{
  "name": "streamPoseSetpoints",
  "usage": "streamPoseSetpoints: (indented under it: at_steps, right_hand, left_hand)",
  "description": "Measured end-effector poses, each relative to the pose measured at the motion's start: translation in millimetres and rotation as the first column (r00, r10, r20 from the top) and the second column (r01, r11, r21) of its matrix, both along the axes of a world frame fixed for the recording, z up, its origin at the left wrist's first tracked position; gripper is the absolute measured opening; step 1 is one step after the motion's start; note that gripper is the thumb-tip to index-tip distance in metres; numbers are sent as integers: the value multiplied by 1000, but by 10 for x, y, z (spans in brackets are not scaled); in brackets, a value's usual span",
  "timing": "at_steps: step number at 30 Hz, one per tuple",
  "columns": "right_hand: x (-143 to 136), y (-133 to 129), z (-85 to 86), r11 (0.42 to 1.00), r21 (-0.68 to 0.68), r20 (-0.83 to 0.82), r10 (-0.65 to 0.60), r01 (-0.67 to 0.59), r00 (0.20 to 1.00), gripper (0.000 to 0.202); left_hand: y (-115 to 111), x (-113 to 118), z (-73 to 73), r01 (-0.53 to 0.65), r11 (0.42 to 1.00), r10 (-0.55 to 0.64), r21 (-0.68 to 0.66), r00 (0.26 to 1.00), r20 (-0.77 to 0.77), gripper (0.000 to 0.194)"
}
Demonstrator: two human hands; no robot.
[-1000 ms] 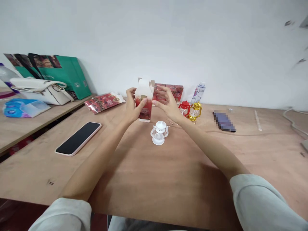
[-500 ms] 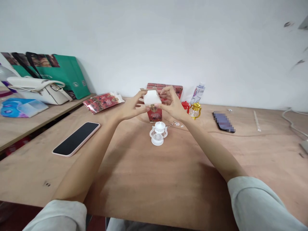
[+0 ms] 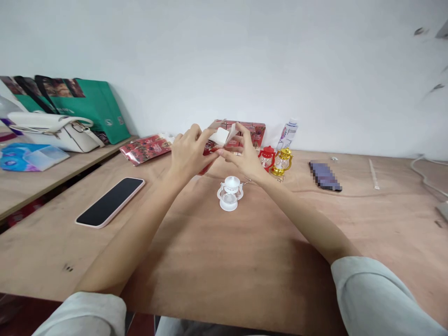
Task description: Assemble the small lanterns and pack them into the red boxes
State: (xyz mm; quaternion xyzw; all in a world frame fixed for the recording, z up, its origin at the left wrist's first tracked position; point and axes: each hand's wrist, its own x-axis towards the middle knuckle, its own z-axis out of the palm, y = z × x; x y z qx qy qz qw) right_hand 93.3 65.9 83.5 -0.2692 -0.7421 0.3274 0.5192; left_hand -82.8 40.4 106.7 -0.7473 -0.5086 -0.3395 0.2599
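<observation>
Between my two hands is a small red patterned box (image 3: 221, 136) with white inner flaps raised at its top; it is tilted. My left hand (image 3: 191, 151) is closed on its left side, covering much of the red body. The thumb and fingers of my right hand (image 3: 243, 151) grip its right side and a flap. Just below, nearer me, a small white lantern (image 3: 230, 193) stands upright on the wooden table (image 3: 231, 266). A red lantern (image 3: 267, 157) and a gold lantern (image 3: 281, 162) stand right of my right hand.
Red boxes (image 3: 258, 133) stand behind my hands, beside a bottle (image 3: 288, 134). Flat red packaging (image 3: 145, 148) and a phone (image 3: 111, 202) lie left; another phone (image 3: 325, 176) lies right. A white handbag (image 3: 52, 129) and green bag (image 3: 101, 109) are far left.
The box has tilted and its top flaps have spread. My left hand has turned over its left side. More of the red lantern shows past my right hand.
</observation>
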Motion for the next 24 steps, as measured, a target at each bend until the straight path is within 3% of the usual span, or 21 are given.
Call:
streamPoseSetpoints:
  at_steps: [2,5,8,10,14,16,18,20,24]
  right_hand:
    - [-29,-20,-16,999,-31,-40,34,-35,999,102]
    - [-14,-8,-6,999,1,-87,40,-40,995,103]
    - [50,29,21,997,70,-84,28,-22,996,97]
    - [97,44,46,991,131,-42,-11,16,999,96]
    - [174,34,121,958,269,87,-129,102,988,96]
    - [205,18,172,945,314,147,-143,90,979,96]
    - [235,-5,224,938,344,194,-114,41,974,93]
    - [258,-36,271,928,370,242,-61,-34,968,87]
    - [269,-108,330,894,402,347,48,-196,937,62]
  left_hand:
    - [6,45,-46,44,999,-42,29,997,-65,46]
    - [56,54,-111,226,973,-220,46,969,-110,52]
    - [79,18,-107,456,890,-456,-9,890,17,71]
    - [53,-13,-51,565,819,-544,-99,820,180,73]
    - [-34,-89,119,708,657,-544,-260,683,487,57]
    - [-63,-135,194,708,658,-528,-255,676,514,50]
    - [-83,-180,251,662,718,-509,-217,710,486,48]
    - [-102,-215,293,642,738,-501,-208,727,469,54]
    - [-137,-242,338,704,640,-539,-308,697,473,71]
